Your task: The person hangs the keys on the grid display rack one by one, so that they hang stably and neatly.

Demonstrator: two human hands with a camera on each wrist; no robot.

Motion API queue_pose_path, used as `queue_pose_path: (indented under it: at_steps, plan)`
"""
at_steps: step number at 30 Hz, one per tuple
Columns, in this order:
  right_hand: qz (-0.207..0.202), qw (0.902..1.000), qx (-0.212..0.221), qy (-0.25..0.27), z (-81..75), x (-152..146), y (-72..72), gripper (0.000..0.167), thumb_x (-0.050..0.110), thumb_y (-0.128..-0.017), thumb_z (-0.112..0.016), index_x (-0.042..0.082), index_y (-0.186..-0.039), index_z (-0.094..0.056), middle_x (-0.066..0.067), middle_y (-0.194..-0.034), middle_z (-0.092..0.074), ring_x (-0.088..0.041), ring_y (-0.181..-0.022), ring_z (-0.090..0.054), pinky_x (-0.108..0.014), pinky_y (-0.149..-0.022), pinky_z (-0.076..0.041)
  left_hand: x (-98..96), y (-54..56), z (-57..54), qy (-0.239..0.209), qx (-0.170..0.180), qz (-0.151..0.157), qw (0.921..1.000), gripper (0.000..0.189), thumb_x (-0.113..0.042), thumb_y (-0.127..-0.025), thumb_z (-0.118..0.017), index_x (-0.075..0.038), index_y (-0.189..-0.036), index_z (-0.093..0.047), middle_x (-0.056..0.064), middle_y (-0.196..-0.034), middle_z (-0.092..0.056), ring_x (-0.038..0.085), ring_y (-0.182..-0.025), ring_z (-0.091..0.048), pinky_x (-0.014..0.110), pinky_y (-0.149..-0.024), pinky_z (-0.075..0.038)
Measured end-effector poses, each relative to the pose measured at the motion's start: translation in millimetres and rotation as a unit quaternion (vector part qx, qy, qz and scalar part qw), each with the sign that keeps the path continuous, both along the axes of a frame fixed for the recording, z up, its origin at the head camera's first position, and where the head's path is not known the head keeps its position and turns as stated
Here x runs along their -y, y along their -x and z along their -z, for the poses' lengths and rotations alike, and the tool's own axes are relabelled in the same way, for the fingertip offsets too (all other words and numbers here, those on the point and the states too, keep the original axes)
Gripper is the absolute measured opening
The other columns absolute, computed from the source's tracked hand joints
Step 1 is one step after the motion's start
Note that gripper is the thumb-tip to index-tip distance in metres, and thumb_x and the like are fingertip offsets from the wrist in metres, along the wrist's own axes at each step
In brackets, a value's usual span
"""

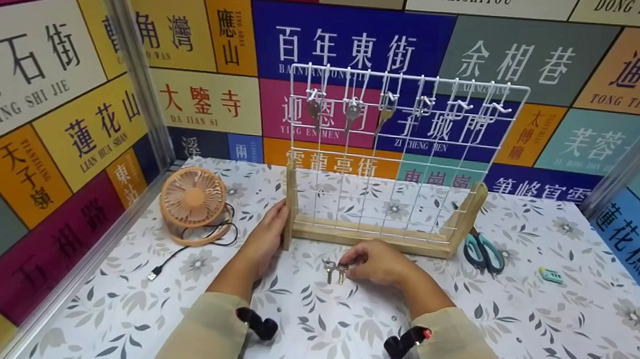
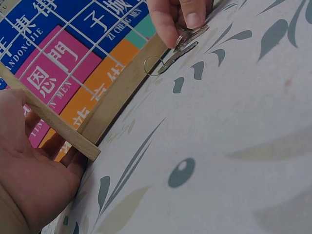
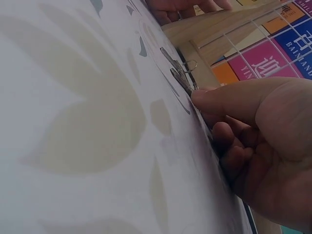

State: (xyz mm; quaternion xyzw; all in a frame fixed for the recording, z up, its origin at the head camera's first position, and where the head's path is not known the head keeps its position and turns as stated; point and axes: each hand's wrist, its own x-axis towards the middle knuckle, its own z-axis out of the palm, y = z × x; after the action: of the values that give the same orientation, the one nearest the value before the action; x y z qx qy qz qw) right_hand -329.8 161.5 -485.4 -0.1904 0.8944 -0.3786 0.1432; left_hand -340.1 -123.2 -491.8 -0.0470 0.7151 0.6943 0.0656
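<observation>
- right hand [image 1: 376, 262] pinches the keys [image 1: 330, 273] between thumb and finger, just in front of the rack [image 1: 372, 239]; its other fingers curl under the palm, partly in shadow
- two keys show, with a thin ring [image 2: 144, 66]; the pinched ends are hidden by the fingertips, and the keys sit so low over the table [image 1: 342, 344] that whether they touch it is hard to tell
- left hand [image 1: 269, 232] grasps the rack's left post [image 1: 288, 222]; in the left wrist view the fingers pass behind the wood and the frame's left edge cuts off part of the hand
- more keys hang from the left hooks [image 1: 460, 107], small and blurred against the printed signs [image 1: 352, 44]
- scissors [image 1: 484, 253] lie by the right post, handles showing, blades partly covered by the wood
- fan [image 1: 192, 199] stands left of the rack, its cable crossing its base
- both sleeves [image 1: 202, 334] run out of the head view at the bottom
</observation>
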Motion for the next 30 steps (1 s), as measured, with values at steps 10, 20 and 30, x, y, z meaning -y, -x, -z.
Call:
queue_pose_path:
  at_steps: [10,20,30]
  plan:
    - [-0.023,0.9997,-0.006,0.000,-0.2,2.8,-0.4,0.031,0.011,-0.088,-0.085,0.018,-0.118,-0.082,-0.001,-0.110,-0.076,-0.015,-0.104,-0.065,-0.035,-0.097,-0.055,0.5,1.6,1.9,-0.011,0.003,-0.002,0.9999,0.058,-0.068,-0.107,-0.047,-0.051,-0.161,-0.039,-0.005,-0.177,-0.032,0.025,-0.167,-0.022,0.053,-0.138,-0.013]
    - [-0.008,0.9998,-0.012,-0.010,-1.1,2.6,-0.9,0.016,0.020,-0.095,-0.082,0.020,-0.110,-0.083,0.002,-0.105,-0.078,-0.012,-0.097,-0.065,-0.033,-0.091,-0.053,1.2,1.9,2.3,-0.018,0.002,0.002,0.9998,0.058,-0.068,-0.106,-0.047,-0.051,-0.161,-0.040,-0.005,-0.177,-0.032,0.025,-0.167,-0.021,0.052,-0.138,-0.014]
    - [0.032,0.9991,-0.013,0.023,-1.0,-0.6,1.0,0.010,0.023,-0.099,-0.078,0.018,-0.105,-0.084,0.002,-0.099,-0.080,-0.011,-0.085,-0.062,-0.027,-0.076,-0.052,0.9,2.0,2.3,-0.002,0.001,-0.002,1.0000,0.060,-0.071,-0.106,-0.047,-0.051,-0.162,-0.038,-0.004,-0.177,-0.033,0.026,-0.167,-0.022,0.053,-0.138,-0.014]
